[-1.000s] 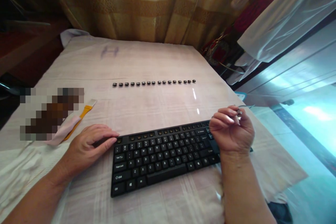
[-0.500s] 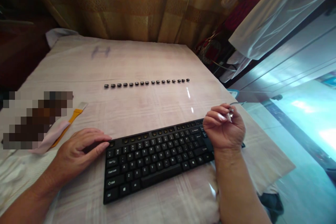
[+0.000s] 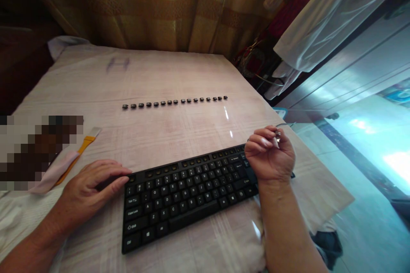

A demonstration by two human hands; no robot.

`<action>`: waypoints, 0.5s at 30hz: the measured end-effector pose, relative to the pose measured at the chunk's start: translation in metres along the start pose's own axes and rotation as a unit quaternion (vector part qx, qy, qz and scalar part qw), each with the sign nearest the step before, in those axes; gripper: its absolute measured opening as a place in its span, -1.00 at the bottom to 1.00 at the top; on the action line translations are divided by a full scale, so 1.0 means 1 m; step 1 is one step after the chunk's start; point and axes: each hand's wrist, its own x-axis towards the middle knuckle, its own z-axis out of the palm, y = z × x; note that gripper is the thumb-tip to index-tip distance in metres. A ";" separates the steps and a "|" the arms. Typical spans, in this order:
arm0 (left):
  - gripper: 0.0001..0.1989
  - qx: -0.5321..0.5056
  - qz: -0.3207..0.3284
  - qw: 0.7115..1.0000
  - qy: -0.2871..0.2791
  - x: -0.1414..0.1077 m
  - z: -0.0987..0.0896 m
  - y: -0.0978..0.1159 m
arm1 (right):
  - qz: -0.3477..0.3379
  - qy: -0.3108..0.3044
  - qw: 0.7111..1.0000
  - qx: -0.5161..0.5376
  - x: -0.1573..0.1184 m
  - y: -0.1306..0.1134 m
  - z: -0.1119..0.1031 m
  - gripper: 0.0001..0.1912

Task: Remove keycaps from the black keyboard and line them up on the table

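against keyboard [image 3: 188, 200] corner: left hand [image 3: 91, 183] loosely spread | right hand [image 3: 272, 158] pinching seemingly metal tool [image 3: 277, 137] | upper sockets [image 3: 195, 161] exposed

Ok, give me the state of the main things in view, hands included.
Keyboard: flat, visible far row bare of caps
Keycaps: off, lined up beyond the keyboard
Left hand: thumb and forefinger at the keyboard's far left corner
Right hand: closed on a small metal tool, above the keyboard's right end
Orange-handled brush: lying down
Cloth: spread, lightly creased
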 end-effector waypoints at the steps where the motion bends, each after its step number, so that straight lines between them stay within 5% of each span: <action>1: -0.72 0.001 0.000 1.000 0.002 0.000 0.000 0.000 | -0.003 0.001 1.000 -0.002 0.000 0.000 0.000 -0.86; 15: -0.71 -0.001 0.001 1.000 0.016 0.003 0.000 0.002 | 0.004 -0.008 0.999 0.033 -0.001 -0.001 -0.002 -0.82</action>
